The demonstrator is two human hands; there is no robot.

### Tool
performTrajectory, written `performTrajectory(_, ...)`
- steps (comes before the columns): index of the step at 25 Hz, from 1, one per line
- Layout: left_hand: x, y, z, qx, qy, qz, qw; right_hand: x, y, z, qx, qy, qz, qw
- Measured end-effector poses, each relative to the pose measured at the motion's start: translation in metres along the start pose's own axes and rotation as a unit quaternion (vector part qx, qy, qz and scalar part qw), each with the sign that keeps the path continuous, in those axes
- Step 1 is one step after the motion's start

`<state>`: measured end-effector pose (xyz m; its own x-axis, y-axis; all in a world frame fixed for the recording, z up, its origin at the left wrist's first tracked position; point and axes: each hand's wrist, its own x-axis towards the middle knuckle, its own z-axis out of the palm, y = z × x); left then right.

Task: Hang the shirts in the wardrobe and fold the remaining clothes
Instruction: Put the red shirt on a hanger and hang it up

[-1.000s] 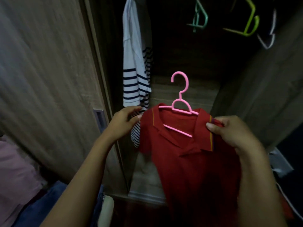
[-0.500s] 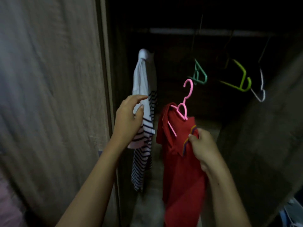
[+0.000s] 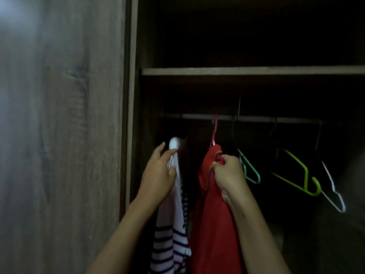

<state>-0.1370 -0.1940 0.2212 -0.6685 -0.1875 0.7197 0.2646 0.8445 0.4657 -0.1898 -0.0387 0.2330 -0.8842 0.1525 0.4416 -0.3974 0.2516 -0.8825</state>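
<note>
My right hand [image 3: 230, 176] fingers pinch the red shirt [image 3: 213, 224] collar; its pink hanger [image 3: 214, 131] hook is up at the rail [image 3: 276, 119]. Left hand [image 3: 159, 177] fingers curl round the striped shirt [image 3: 169, 234] just beside.

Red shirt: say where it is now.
Head view, centre: the red shirt hangs from a pink hanger at the rail, between the striped shirt on its left and the teal hanger on its right, its collar gripped by the right hand.
</note>
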Motion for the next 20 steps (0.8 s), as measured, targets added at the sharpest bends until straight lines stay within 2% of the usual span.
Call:
performTrajectory(7, 0.05, 0.002, 0.012, 0.021, -0.016, -0.001, 1.0, 0.1, -0.058, 0.038, -0.021, 0.024, -0.038, 0.999)
performTrajectory(12, 0.065, -0.005, 0.013, 0.042, -0.006, 0.007, 0.999, 0.114, -0.07, 0.052, -0.051, 0.012, -0.025, 0.998)
performTrajectory(17, 0.071, -0.012, 0.013, -0.008, 0.016, 0.017, 1.0, 0.111, -0.068, 0.055, -0.097, 0.01, -0.012, 0.995)
performTrajectory(20, 0.072, -0.015, 0.011, 0.016, 0.029, 0.041, 0.999, 0.106, -0.064, 0.056, -0.115, 0.002, -0.024, 0.993)
